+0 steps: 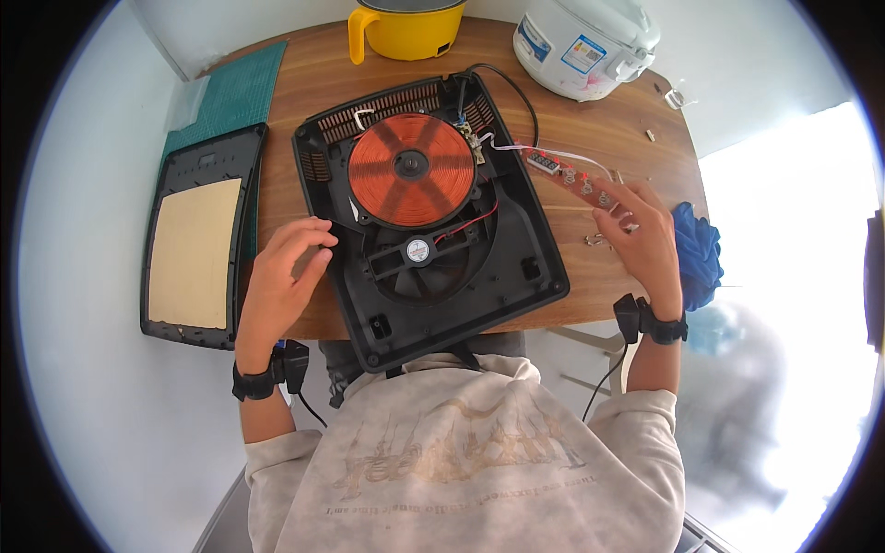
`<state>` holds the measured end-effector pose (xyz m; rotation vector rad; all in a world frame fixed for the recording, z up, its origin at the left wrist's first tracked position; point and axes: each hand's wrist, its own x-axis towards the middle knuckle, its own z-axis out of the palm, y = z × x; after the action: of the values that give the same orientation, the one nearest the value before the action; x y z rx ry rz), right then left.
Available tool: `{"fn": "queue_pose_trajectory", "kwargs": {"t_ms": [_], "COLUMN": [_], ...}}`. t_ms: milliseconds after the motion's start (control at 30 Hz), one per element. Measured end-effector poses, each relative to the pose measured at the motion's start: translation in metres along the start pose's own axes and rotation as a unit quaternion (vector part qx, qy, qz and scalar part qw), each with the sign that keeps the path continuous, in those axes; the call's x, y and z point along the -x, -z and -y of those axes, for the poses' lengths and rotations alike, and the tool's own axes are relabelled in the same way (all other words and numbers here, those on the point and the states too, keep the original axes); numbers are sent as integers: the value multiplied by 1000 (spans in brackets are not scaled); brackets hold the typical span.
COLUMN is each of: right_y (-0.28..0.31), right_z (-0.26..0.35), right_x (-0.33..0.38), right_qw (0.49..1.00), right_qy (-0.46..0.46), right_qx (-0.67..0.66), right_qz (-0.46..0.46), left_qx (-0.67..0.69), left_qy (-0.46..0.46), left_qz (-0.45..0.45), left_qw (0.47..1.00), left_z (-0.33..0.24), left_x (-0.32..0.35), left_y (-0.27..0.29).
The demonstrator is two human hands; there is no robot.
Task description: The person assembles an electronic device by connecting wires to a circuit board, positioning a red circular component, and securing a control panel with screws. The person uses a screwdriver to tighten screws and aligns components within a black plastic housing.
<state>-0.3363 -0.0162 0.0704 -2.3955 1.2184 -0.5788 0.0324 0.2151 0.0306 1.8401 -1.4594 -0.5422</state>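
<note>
An induction cooker base [498,309], a black housing without its top, lies tilted in front of me and overhangs the table's near edge. Inside it sit a round copper coil [373,175] and a cooling fan [418,251]. My left hand [281,272] hovers by the housing's left edge, thumb and fingers apart, nothing between them. My right hand [645,226] has its thumb and fingers closed around the near end of a narrow red circuit board [570,177] with a small display. A white ribbon cable [553,150] joins that board to the housing.
The cooker's black cover [195,241] lies left, partly on a green cutting mat [241,90]. A yellow pot [415,29] and a white rice cooker [581,51] stand at the back. Small metal parts [595,241] and a blue cloth bundle [698,253] sit at the right.
</note>
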Motion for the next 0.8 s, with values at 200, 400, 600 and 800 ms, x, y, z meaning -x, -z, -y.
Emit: {"fn": "queue_pose_trajectory", "kwargs": {"t_ms": [200,400,600,800], "right_y": [13,-3,-59,-82], "right_z": [36,91,133,120], "right_x": [-18,-43,-48,-45], "right_qw": [995,958,878,892], "right_qy": [69,258,448,429], "right_qx": [18,112,165,86], "right_qz": [-74,-57,19,115], "left_qx": [14,-12,95,126], "left_qy": [-9,-33,35,21], "left_qz": [11,1,22,46], "left_qw": [1000,999,995,991], "left_z": [-8,-23,-49,-38], "left_x": [-6,-9,-25,-33], "left_y": [0,2,4,-9]}}
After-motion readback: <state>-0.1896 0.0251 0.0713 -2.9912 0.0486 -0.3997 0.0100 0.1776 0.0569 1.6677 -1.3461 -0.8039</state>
